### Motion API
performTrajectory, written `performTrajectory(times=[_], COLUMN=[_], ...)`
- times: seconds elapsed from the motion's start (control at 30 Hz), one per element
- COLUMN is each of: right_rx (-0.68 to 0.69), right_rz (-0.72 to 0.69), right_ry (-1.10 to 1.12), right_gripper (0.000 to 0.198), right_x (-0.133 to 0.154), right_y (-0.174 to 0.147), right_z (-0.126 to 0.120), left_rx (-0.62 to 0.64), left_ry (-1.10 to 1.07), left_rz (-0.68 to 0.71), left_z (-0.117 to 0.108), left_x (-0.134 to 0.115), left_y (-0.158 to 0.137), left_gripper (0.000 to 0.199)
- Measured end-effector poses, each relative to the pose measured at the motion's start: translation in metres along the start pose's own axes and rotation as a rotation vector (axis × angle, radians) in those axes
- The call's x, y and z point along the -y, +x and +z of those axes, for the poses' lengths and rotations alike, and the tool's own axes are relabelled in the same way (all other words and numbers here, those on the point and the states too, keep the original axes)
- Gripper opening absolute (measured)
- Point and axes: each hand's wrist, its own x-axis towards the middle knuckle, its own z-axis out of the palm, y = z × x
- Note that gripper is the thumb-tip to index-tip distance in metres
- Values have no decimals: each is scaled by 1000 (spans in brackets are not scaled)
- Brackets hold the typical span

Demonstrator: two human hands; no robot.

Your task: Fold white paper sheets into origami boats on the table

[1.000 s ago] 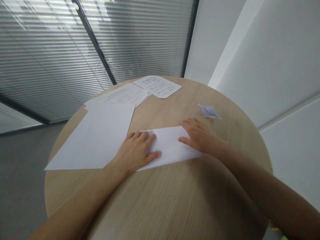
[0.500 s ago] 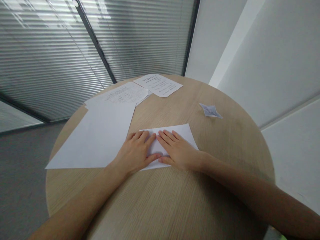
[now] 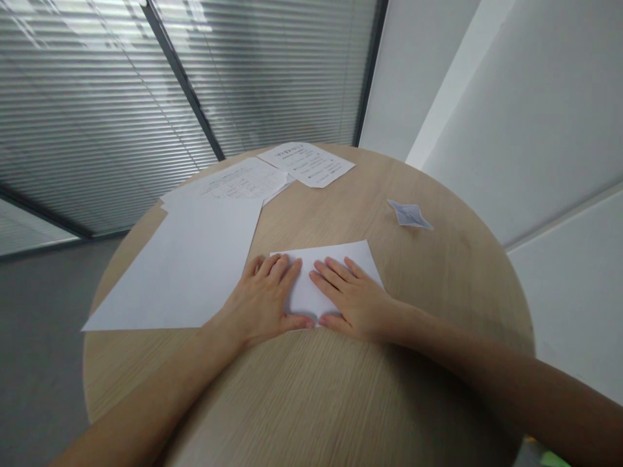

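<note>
A small white sheet of paper (image 3: 311,295), seemingly folded, lies flat near the middle of the round table. My left hand (image 3: 265,295) rests on its left part, fingers spread and slightly bent, the thumb at the near edge. Across the right part lies my right hand (image 3: 357,298), palm down with its fingers stretched out and its thumb close to the near edge. The two thumb tips almost meet. Neither hand grasps the paper; both press on it from above. Much of its left and right sides is hidden under the hands.
Left of my hands is a large blank white sheet (image 3: 185,272). Printed papers (image 3: 243,178) and another printed page (image 3: 311,162) lie at the far edge. A small folded paper piece (image 3: 410,215) sits at the right on the wooden table (image 3: 292,402). Window blinds and walls surround it.
My hands have slid a little apart, and both thumbs have moved down to the near edge of the paper. More of the paper's middle shows between them.
</note>
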Motion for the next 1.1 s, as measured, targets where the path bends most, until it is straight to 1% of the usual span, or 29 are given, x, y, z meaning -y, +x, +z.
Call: performTrajectory(times=[0.17,0.3,0.43,0.6,0.67,0.8,0.9,1.0,1.1], right_rx=[21,25,19,10,2,-10,-14,-24,-38], right_rz=[26,50,56,59,60,61,61,70,66], right_ry=[8,10,-1,-17,-23,-41,-48,-44,-38], right_gripper=[67,63,64,67,68,70,72,73,73], right_x=[-1,-2,-2,-1,-1,-1,-1,-2,-2], right_y=[-8,-15,-17,-15,-15,-15,-15,-14,-14], right_z=[-1,-3,-3,-2,-1,1,2,4,6], left_rx=[-10,-3,13,89,106,115,115,107,73], left_ry=[-15,11,0,-38,-43,-49,-60,-66,-66], left_rz=[-16,-19,1,98,97,70,93,111,113], left_z=[1,1,2,7,8,10,11,13,16], left_x=[-1,-2,0,0,-4,-16,-25,-28,-28], left_y=[-2,-4,-3,-2,-1,4,11,16,16], left_gripper=[103,104,99,89,87,92,95,95,95])
